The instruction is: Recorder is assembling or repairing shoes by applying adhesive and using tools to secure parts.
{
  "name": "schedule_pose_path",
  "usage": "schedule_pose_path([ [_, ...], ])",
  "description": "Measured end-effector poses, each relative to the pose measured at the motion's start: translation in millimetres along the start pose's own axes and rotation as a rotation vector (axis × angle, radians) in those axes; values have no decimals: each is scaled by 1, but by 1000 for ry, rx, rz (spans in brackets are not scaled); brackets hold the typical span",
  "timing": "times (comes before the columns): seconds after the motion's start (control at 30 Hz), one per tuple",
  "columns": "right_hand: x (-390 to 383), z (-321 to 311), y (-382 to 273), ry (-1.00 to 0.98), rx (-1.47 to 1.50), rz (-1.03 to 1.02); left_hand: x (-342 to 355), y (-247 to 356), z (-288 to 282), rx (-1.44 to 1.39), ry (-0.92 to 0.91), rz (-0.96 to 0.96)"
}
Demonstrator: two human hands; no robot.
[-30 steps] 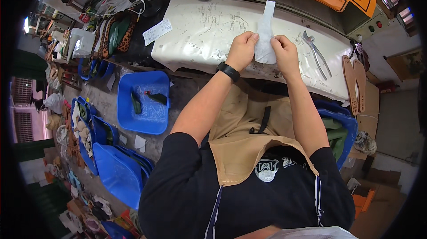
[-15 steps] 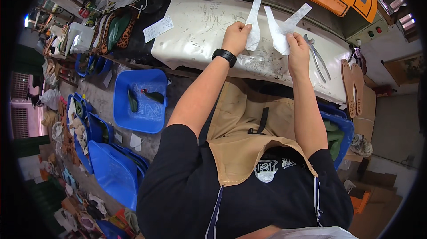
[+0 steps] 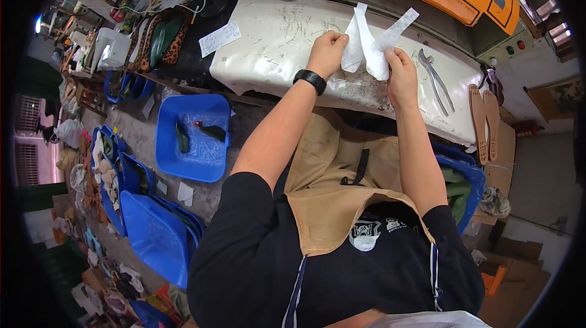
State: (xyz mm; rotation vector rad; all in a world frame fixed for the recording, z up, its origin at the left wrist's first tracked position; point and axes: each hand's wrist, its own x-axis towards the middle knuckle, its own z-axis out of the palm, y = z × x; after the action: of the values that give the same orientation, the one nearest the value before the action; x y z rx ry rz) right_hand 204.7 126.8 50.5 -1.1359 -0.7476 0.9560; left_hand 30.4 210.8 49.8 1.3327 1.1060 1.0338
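White strips [image 3: 350,56]: up above the worktop [image 3: 274,47], one on the left, what looks like two in a V on the right. Tops overlap from where I'm standing, can't tell if they touch.
Step with the strips: I'd call it splitting the bunch between the hands.
Floppy ends: stuff looks thin, so imo the next move calls for a light pinch and no yanking.
Left hand [image 3: 328,54]: thumb and finger pinched on the left strip's edge, the rest curled in.
Right hand [image 3: 403,78]: narrow pinch on the right-hand pair, at their right edge, knuckles outward.
Forearms: both reaching forward, left slanting in, right closer to straight up.
Pliers [image 3: 434,81]: just lying right of the right hand, untouched.
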Motion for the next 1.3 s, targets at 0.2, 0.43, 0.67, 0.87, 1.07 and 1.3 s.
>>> schedule_pose_path([
  [0.2, 0, 1, -5, 14, 9, 3, -3, -3, 1, 46, 3, 40],
  [0.43, -3, 0, 0, -36, -74, -17, -10, 39, -1, -97, -153, -137],
  [0.67, -8, 1, -10, -88, -64, 13, -10, 34, 0, -68, -350, -24],
  [0.87, 17, -25, -17, 57, -256, -60, 10, 42, -24, 207, -325, -12],
  [1.07, 27, 4, -18, 93, -350, -37, 31, 10, -16, 587, -178, 110],
  [1.3, 19, -10, -4, 48, -1039, -340, 66, 30, -63, 421, 16, 136],
])
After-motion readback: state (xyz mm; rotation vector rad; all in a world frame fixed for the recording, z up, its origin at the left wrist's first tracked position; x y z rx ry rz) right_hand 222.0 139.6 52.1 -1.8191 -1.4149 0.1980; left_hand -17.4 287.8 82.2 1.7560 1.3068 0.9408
